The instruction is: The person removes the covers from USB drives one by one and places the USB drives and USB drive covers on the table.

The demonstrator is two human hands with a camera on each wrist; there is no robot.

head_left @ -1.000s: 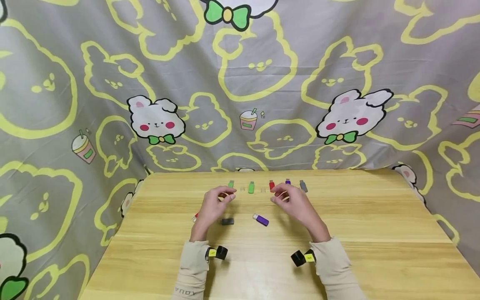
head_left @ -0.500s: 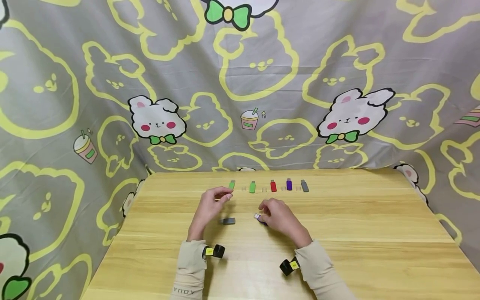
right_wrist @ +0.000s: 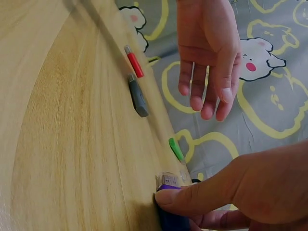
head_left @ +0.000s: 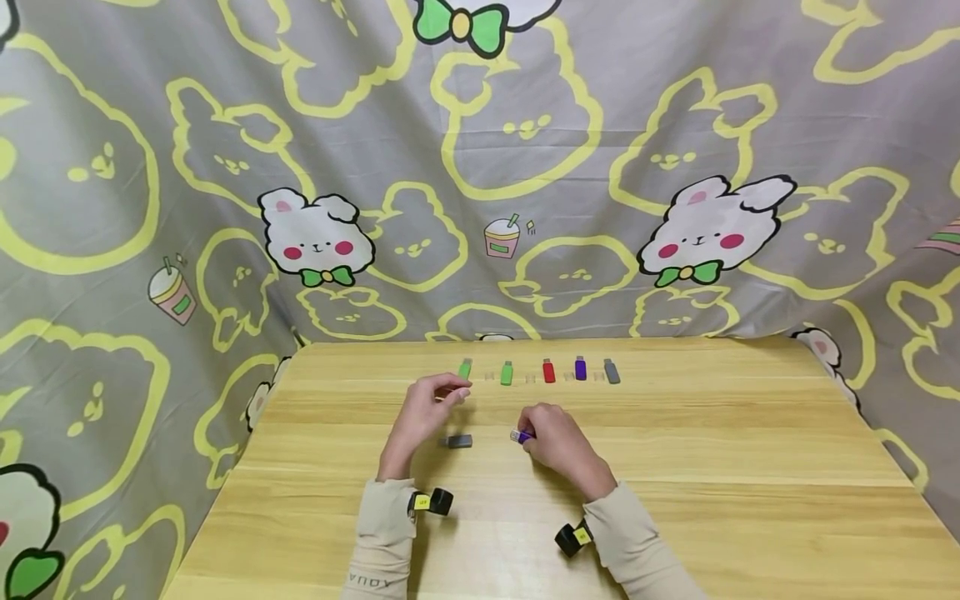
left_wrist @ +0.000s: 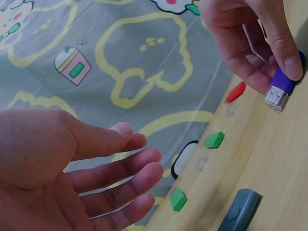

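My right hand (head_left: 561,442) pinches a purple USB flash drive (left_wrist: 285,81) between thumb and fingers, low over the table. Its metal plug end, under a clear cap (left_wrist: 275,97), points left. My left hand (head_left: 424,418) hovers over the table with loosely bent fingers and holds nothing. Just right of that hand lies a dark grey flash drive (head_left: 460,442). A red flash drive (right_wrist: 135,64) lies beyond the grey one in the right wrist view; the left hand hides it in the head view.
Along the wooden table's (head_left: 750,433) back runs a row of uncapped drives: green (head_left: 466,367), green (head_left: 507,373), red (head_left: 548,372), purple (head_left: 581,368) and grey (head_left: 612,372). Small clear caps (head_left: 530,379) lie between them. A patterned curtain (head_left: 420,150) hangs behind.
My right hand has come down and left from above the back row and taken hold of the purple flash drive on the table. The left hand has barely moved.
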